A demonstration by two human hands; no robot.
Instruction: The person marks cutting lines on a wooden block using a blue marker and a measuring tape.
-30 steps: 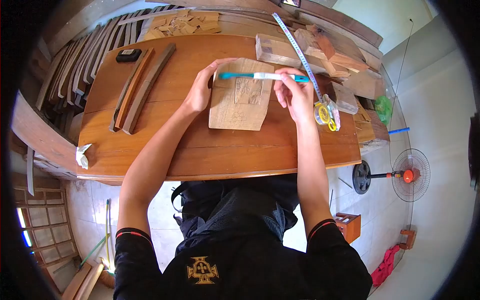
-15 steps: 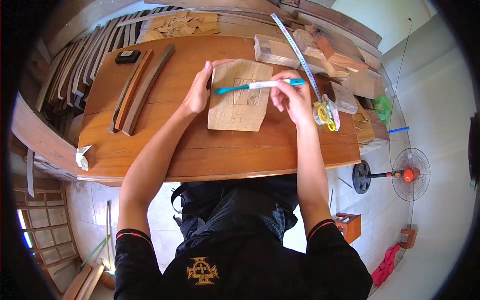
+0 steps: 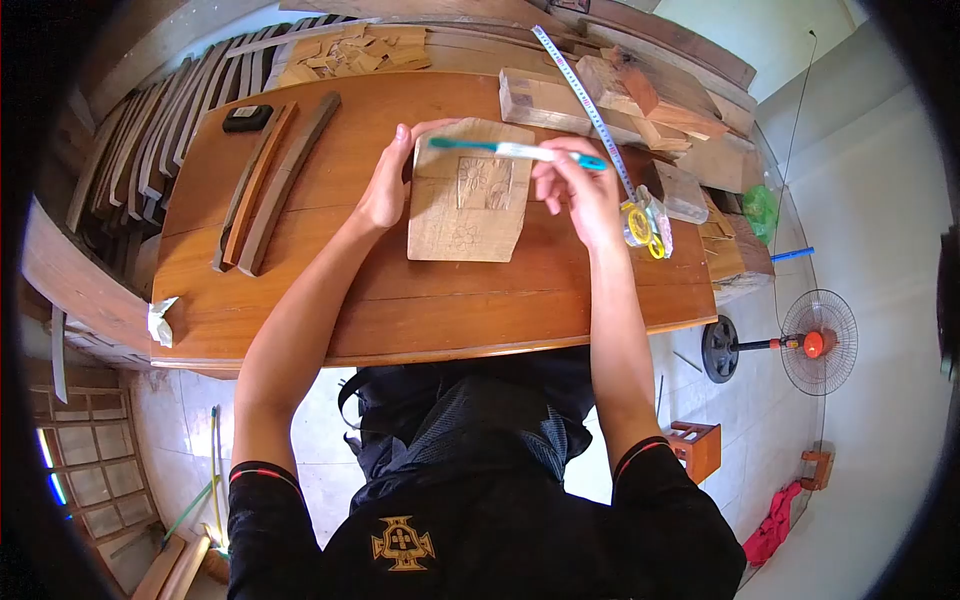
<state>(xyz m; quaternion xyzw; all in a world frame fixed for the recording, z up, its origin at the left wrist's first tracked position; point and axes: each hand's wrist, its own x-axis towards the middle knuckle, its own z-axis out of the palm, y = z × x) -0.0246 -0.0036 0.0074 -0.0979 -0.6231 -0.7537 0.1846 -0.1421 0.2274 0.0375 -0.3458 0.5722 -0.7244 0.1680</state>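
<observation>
Head view: the right hand's [image 3: 578, 190] fingers are pinching a teal-and-white brush [image 3: 522, 151]; the left hand's [image 3: 386, 185] fingers are gripping the wooden block [image 3: 437, 222], which is sitting between both sets of fingers. Compared with the earlier frame, the brush is crossing the far edge of the carved square [image 3: 485, 184], not its middle, apparently leaving the carving open to work; brush contact is remaining unclear.
</observation>
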